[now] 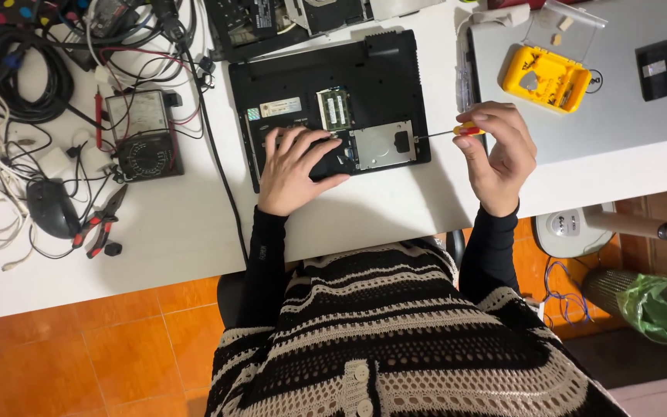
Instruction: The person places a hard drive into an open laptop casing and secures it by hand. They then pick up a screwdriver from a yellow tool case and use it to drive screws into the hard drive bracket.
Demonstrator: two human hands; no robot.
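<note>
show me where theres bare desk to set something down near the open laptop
Bare white desk lies along the near edge, between the red-handled pliers and the left hand. The far-left cables and meter area is crowded. The right hand holds a screwdriver.

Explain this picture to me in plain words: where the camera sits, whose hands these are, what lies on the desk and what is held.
The single picture comes from a camera worn on a person's head, looking straight down at a white desk. Both bare hands belong to that person. The left hand rests flat on an upturned black laptop with its bottom cover off, beside its silver metal drive bay. The right hand holds a small screwdriver with a red and yellow handle, its tip at the laptop's right edge. Nearby lie a yellow plastic bit case with an open clear lid on a closed silver laptop, a black analogue meter, red-handled pliers, a black mouse and tangled cables.
</note>
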